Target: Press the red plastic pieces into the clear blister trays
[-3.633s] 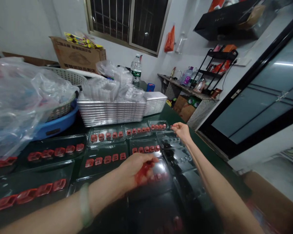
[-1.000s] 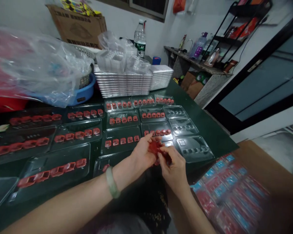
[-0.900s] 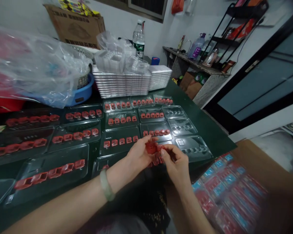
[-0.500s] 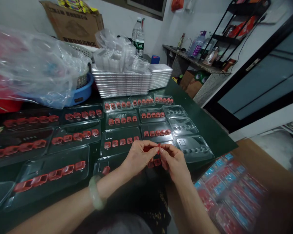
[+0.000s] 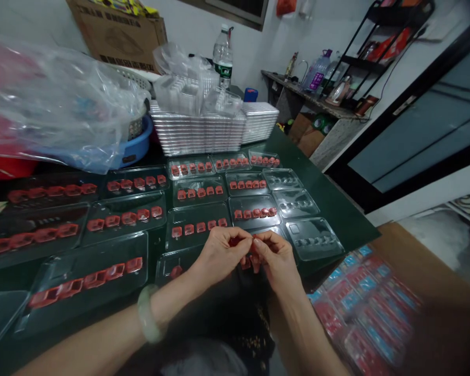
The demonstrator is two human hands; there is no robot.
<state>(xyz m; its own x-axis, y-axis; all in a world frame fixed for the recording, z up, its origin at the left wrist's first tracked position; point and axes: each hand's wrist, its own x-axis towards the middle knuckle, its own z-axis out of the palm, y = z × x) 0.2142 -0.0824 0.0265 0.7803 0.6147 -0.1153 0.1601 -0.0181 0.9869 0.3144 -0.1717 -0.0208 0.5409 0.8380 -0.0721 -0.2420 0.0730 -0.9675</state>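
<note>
My left hand (image 5: 219,256) is closed around a small bunch of red plastic pieces (image 5: 235,242) just above the near edge of the dark green table (image 5: 332,209). My right hand (image 5: 276,258) meets it fingertip to fingertip and pinches one red piece between thumb and forefinger. Both hands hover over a clear blister tray (image 5: 172,263) that holds one red piece. Rows of clear trays filled with red pieces (image 5: 198,228) spread across the table beyond them. Three empty clear trays (image 5: 313,239) lie in the right column.
A tall stack of clear trays (image 5: 198,133) stands at the back, with a water bottle (image 5: 223,57) and cardboard box (image 5: 117,36) behind. A large plastic bag (image 5: 50,104) covers a blue basin (image 5: 135,149) at left. Packaged red and blue cards (image 5: 360,308) lie low right.
My right hand came back from the far right trays to meet my left hand near the table's front edge. The camera view tilted down. In the last second the fingers closed together over the red pieces.
</note>
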